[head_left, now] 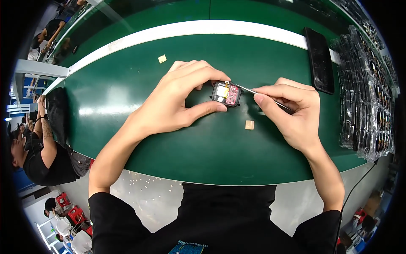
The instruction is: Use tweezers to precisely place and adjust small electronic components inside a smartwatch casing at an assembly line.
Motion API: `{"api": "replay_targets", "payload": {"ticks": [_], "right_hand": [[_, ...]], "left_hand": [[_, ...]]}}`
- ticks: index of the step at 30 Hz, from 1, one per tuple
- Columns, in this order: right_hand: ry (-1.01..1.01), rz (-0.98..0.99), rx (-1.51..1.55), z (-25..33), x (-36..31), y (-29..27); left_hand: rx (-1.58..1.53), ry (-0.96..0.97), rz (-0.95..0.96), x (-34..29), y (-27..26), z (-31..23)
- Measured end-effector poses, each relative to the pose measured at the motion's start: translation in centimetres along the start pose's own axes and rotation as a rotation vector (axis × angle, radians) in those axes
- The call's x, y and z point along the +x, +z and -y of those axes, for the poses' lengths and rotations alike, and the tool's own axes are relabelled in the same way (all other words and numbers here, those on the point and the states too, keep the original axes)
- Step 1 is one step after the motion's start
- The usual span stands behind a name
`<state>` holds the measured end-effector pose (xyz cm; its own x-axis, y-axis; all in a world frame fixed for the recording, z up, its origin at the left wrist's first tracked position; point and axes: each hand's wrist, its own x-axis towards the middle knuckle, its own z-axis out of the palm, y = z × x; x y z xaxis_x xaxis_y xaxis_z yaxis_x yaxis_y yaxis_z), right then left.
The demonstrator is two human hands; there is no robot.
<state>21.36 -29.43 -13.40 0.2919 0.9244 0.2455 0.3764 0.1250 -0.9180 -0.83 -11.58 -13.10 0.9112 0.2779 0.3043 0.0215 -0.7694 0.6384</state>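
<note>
My left hand [177, 95] grips a small black watch case [215, 102] by its left side, thumb at the lower edge and index finger at the upper corner. The case lies with its inside facing up, showing a red circuit board [232, 96], a pale silvery block [221, 91] and a strip of yellow tape. In my right hand [292, 108], thumb and fingers pinch slim metal tweezers [248, 90], whose tip reaches the upper right edge of the case. Whether the tweezers' tips are apart is too small to tell.
One small beige square [249, 125] lies below the case, another [162, 59] farther left. A black phone [319, 61] rests at the right beside stacked clear plastic trays [366, 93]. A white rail [190, 28] borders the green table [182, 158]. Another person [42, 152] sits at the left.
</note>
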Motion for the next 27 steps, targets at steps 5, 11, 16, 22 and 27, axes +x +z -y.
{"api": "replay_targets", "payload": {"ticks": [5, 11, 16, 22, 27], "right_hand": [[-0.069, 0.083, -0.166, 0.33, 0.28, 0.09], [-0.077, 0.08, -0.203, 0.07, 0.52, 0.53], [-0.091, 0.078, -0.223, -0.09, 0.55, 0.87], [-0.114, 0.063, -0.217, -0.31, 0.67, 0.91], [-0.185, 0.026, -0.263, -0.5, 0.5, 0.63]], "left_hand": [[-0.012, -0.018, 0.051, 0.07, -0.16, 0.02], [-0.057, -0.038, 0.062, 0.08, -0.09, 0.62], [-0.048, -0.027, 0.066, 0.14, -0.13, 0.67], [-0.052, -0.035, 0.07, 0.27, -0.27, 0.55], [-0.075, -0.101, 0.053, 0.33, -0.16, 0.09]]}}
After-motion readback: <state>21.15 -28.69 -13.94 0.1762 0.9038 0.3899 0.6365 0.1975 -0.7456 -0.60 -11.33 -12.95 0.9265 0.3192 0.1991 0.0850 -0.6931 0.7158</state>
